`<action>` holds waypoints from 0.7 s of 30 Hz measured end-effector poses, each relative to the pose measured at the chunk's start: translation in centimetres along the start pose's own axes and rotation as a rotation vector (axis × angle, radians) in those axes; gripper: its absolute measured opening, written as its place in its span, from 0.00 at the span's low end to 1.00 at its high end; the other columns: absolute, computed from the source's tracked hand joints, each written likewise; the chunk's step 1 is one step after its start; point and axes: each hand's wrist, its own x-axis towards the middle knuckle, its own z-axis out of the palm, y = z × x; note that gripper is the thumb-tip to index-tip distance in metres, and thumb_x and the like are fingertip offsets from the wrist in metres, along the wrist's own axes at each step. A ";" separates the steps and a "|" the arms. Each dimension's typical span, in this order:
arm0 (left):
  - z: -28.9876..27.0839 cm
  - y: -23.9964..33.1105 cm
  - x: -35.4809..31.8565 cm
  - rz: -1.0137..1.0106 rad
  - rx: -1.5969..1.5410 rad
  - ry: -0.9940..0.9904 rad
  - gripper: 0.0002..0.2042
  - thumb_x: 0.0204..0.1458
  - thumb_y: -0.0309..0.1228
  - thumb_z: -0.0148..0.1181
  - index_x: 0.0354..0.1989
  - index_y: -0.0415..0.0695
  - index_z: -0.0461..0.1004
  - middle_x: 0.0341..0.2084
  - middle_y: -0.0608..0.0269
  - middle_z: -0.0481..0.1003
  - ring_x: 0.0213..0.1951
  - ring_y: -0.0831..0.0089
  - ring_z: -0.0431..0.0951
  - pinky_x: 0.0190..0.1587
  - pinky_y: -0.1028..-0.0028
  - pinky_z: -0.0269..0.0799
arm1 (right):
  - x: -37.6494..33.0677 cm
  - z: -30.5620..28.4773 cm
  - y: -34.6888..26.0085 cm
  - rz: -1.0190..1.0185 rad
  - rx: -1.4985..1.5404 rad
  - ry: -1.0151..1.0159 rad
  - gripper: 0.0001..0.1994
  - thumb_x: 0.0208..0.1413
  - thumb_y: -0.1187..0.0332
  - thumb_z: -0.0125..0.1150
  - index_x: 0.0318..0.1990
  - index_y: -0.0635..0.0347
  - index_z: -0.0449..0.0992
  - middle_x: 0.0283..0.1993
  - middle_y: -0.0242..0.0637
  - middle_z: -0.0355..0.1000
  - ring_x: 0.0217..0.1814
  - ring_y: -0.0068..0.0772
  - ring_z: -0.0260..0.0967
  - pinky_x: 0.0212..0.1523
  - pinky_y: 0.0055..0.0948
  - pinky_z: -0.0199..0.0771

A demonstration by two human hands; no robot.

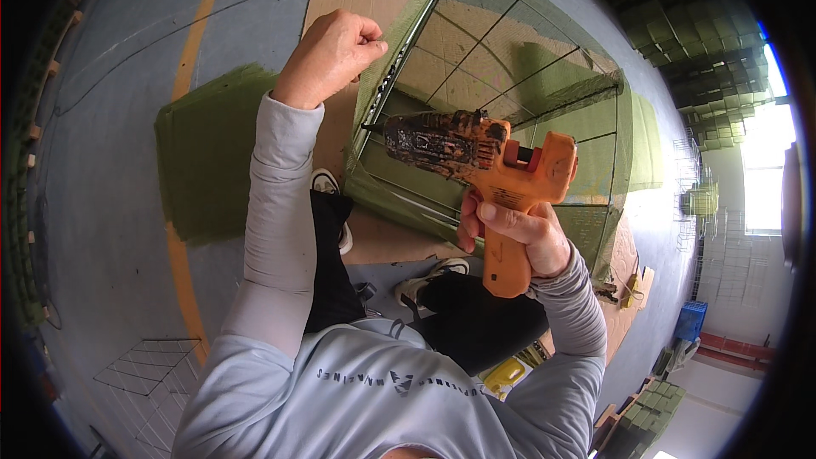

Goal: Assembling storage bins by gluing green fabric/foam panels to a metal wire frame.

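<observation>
A: As the head view shows it, where do the hands sit?

B: The right hand (518,234), at four o'clock, is closed round an orange glue gun (484,170), its nozzle at the wire frame (510,76) draped in green mesh (374,93).

A: And the left hand (327,55)?

B: At eleven o'clock, pinching the mesh against the frame's edge. It looks like gluing; the next bead calls for holding the mesh taut.

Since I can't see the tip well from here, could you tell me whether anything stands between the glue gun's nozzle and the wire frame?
Nothing visible does. The right hand holds the glue gun with its nozzle pointing at the edge of the wire frame, which is covered in green cloth. The left hand pinches that edge higher up, clear of the tip.
</observation>
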 end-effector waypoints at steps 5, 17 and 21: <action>-0.3 0.9 -0.3 -0.088 -0.074 -0.070 0.12 0.55 0.33 0.59 0.36 0.33 0.76 0.16 0.70 0.70 0.18 0.84 0.66 0.20 0.78 0.65 | -0.8 0.0 0.2 0.022 -0.028 0.011 0.12 0.55 0.69 0.61 0.41 0.66 0.69 0.31 0.36 0.68 0.31 0.31 0.69 0.34 0.32 0.73; -1.1 1.1 -0.5 -0.104 -0.111 -0.160 0.14 0.52 0.29 0.60 0.41 0.28 0.76 0.21 0.59 0.76 0.20 0.77 0.75 0.23 0.75 0.73 | 0.1 -0.4 0.6 -0.004 -0.005 0.018 0.08 0.59 0.69 0.59 0.39 0.64 0.70 0.28 0.32 0.68 0.30 0.26 0.68 0.34 0.27 0.71; -1.5 1.2 -0.7 -0.135 -0.110 -0.162 0.15 0.52 0.29 0.60 0.42 0.28 0.75 0.21 0.59 0.77 0.21 0.78 0.75 0.23 0.76 0.73 | -0.2 -0.4 0.7 -0.023 0.008 -0.022 0.08 0.59 0.68 0.59 0.38 0.63 0.70 0.28 0.32 0.68 0.30 0.26 0.68 0.34 0.27 0.70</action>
